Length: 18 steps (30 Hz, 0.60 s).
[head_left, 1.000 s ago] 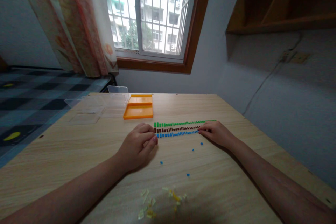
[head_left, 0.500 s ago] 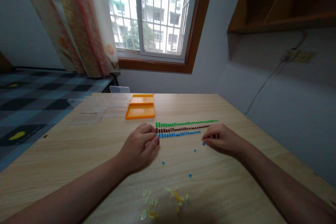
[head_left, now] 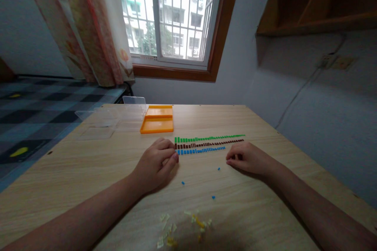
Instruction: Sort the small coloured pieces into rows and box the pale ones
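I record my left hand (head_left: 154,164) loosely closed beside the blue row (head_left: 200,150); right hand (head_left: 247,159) curled on the table (head_left: 88,172), I cannot tell its hold.

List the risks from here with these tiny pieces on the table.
1. The left hand lies right beside the left ends of the brown row and blue row; a small shift could knock them crooked.
2. The right hand sits near the blue row's right end; a careless sweep may scatter it.
3. Loose blue pieces lie between the forearms and could be brushed across the table.
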{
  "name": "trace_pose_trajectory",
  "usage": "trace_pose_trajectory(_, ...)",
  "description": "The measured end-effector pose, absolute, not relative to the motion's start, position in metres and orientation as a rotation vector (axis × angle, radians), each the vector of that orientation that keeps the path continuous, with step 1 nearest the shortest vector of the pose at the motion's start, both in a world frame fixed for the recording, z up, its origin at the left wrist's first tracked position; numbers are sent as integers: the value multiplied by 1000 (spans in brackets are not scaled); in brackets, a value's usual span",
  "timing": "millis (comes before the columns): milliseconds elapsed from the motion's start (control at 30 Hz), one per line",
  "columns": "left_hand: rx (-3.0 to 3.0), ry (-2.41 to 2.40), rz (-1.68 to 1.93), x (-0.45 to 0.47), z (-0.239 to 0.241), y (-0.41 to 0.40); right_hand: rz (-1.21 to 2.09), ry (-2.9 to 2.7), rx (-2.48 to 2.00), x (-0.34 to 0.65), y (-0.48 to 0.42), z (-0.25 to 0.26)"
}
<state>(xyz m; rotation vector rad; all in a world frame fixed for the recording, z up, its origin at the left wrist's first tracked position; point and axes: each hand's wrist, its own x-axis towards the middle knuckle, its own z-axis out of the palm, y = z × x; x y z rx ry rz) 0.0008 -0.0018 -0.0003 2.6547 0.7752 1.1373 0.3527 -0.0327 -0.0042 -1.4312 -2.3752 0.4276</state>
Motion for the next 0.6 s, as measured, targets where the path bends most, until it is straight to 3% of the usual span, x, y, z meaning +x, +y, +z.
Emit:
trace_pose_trajectory(233, 2667, 771, 1134, 0, 0, -2, 491, -2276, -1468, 354, -30, -3)
trace_pose_trajectory(600, 2627, 754, 1170, 0, -9, 2, 319, -2191, -1528, 380, 3, -27)
